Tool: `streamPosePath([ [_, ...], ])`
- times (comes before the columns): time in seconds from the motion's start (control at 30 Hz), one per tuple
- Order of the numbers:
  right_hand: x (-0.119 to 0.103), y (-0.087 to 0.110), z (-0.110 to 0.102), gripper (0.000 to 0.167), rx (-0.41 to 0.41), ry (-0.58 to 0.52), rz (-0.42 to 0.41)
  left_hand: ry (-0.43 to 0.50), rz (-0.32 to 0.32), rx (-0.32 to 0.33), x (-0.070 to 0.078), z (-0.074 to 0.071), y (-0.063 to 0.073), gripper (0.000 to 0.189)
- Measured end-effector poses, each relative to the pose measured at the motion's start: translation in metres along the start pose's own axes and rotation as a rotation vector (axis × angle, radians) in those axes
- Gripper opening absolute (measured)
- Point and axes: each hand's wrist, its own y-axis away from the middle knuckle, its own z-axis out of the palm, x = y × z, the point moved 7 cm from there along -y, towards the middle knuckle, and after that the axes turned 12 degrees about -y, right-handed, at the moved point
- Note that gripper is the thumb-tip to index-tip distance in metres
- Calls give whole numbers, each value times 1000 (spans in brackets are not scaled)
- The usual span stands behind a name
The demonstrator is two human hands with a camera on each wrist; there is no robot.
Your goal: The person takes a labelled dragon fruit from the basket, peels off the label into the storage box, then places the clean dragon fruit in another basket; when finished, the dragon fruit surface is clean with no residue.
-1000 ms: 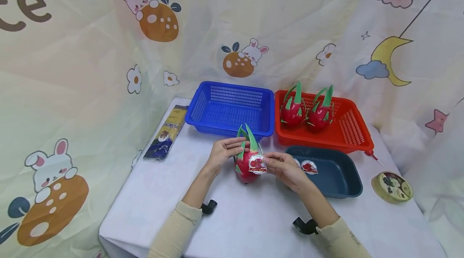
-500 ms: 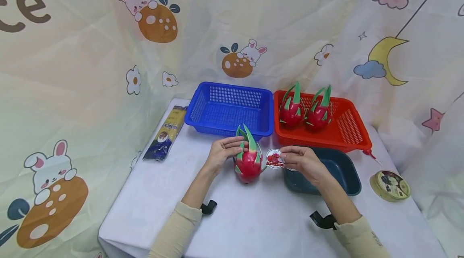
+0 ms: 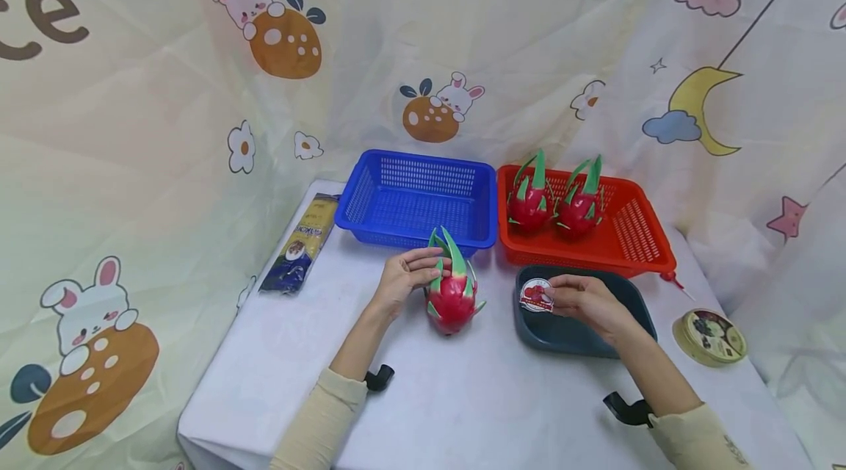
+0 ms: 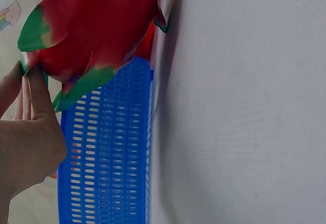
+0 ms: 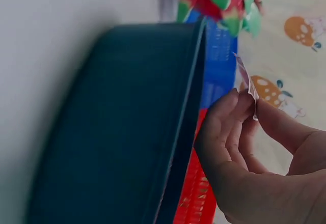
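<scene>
A pink-red dragon fruit (image 3: 452, 302) with green scales stands upright on the table in front of the blue basket. My left hand (image 3: 405, 279) pinches its green top between thumb and fingers, as the left wrist view shows of the dragon fruit (image 4: 102, 20) too. Between the thumb and fingers of my right hand (image 3: 587, 304) is a round sticker (image 3: 536, 295) with a red fruit print on white. This hand hovers over the dark teal tray (image 3: 562, 343). In the right wrist view the sticker (image 5: 245, 84) is seen nearly edge-on, slightly bent.
Behind are a blue basket (image 3: 423, 235) and a red basket (image 3: 634, 253) with two more dragon fruits (image 3: 529, 209) in it. A yellow and blue packet (image 3: 301, 244) lies at the left edge of the table. A round tin (image 3: 711, 338) sits on the right.
My right hand has moved right with the sticker, away from the front of the dragon fruit to above the teal tray. The left hand and the fruit have stayed in place.
</scene>
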Motion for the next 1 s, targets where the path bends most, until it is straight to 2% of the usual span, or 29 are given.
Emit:
streamPosePath([
  [0.2, 13, 2, -22, 43, 5, 90, 62, 9, 18, -34, 0, 4, -2, 46],
  [0.37, 24, 3, -39, 45, 13, 136, 101, 8, 13, -36, 0, 5, -2, 45],
  [0.67, 38, 0, -44, 41, -81, 179, 112, 17, 9, -27, 2, 1, -3, 46],
  [0.8, 47, -1, -45, 40, -75, 217, 124, 21, 3, -28, 0, 1, -3, 47],
  [1.0, 56, -2, -46, 37, -23, 256, 139, 19, 0, -32, -2, 1, -3, 46],
])
